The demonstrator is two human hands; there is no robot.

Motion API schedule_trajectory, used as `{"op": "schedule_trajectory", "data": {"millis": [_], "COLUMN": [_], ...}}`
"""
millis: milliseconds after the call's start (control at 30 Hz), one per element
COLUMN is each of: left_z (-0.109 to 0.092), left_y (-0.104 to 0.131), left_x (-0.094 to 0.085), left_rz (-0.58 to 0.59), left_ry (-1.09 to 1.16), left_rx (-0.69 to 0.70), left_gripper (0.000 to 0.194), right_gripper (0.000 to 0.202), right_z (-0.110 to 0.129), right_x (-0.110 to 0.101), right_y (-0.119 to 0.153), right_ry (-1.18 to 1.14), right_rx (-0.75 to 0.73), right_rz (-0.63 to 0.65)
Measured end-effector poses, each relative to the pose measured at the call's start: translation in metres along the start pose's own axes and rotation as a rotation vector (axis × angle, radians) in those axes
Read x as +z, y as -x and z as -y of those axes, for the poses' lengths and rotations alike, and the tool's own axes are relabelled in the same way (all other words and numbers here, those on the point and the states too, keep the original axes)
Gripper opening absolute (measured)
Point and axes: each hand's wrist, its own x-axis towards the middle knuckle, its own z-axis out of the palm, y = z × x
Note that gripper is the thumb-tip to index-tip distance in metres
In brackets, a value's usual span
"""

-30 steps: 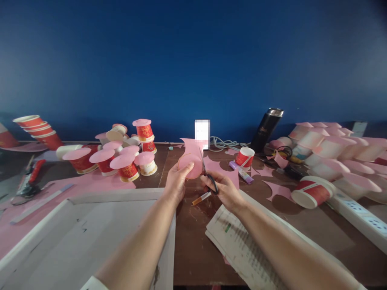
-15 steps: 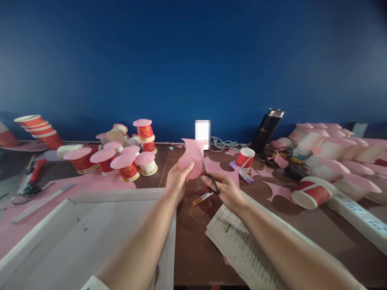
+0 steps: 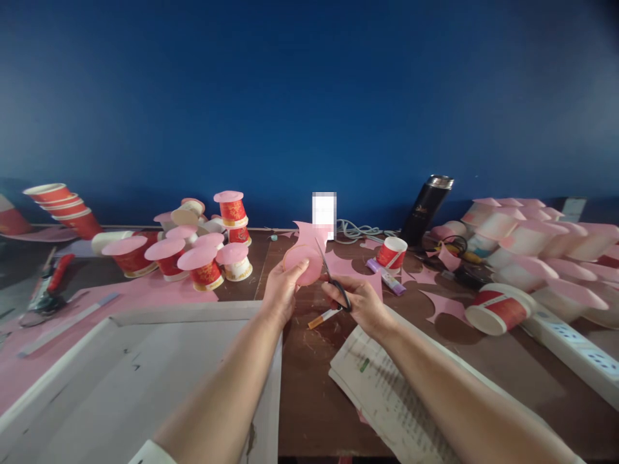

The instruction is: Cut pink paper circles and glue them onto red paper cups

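Observation:
Pinched between the thumb and fingers of my left hand (image 3: pixel 284 287) is a sheet of pink paper (image 3: pixel 309 258) with a rounded, partly cut outline. A jagged strip of it sticks up at the far side. My right hand (image 3: pixel 360 301) is closed round the black handles of a pair of scissors (image 3: pixel 338 287). Their blades point up and away, right beside the paper's right edge. Below the hands, a white and orange-brown stick, like a cigarette or marker (image 3: pixel 323 319), lies on the brown table. To the right are a purple glue stick (image 3: pixel 385 276) and a red paper cup (image 3: pixel 392 254).
Red paper cups topped with pink discs (image 3: pixel 200 267) stand at the left, with more pink-topped cups (image 3: pixel 536 235) heaped at the right. A black flask (image 3: pixel 425 209) leans near the wall. A power strip (image 3: pixel 575 341), a book (image 3: pixel 382 393) and a white tray (image 3: pixel 193 310) lie nearer.
The scissors' blades look slightly more apart, and the pink paper has shifted very slightly in my left hand. Everything else stays where it was.

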Motion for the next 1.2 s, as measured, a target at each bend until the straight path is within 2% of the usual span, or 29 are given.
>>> {"op": "schedule_trajectory", "data": {"millis": [467,667,1200], "left_z": [-0.0016,-0.0018,-0.0036], "left_y": [-0.0006,-0.0003,0.0004], "left_x": [-0.0016,-0.001,-0.0028], "left_rz": [0.002,0.002,0.021], "left_ry": [0.023,0.021,0.031], "left_rx": [-0.006,-0.004,-0.012], "left_gripper": [0.044,0.038,0.041], "right_gripper": [0.04,0.046,0.044], "right_z": [0.0033,0.006,0.0068], "right_x": [0.0026,0.005,0.0062], "right_y": [0.0021,0.0029,0.0036], "right_ry": [0.005,-0.004,0.022], "right_rx": [0.017,0.023,0.023], "right_rz": [-0.019,-0.038,-0.047]}}
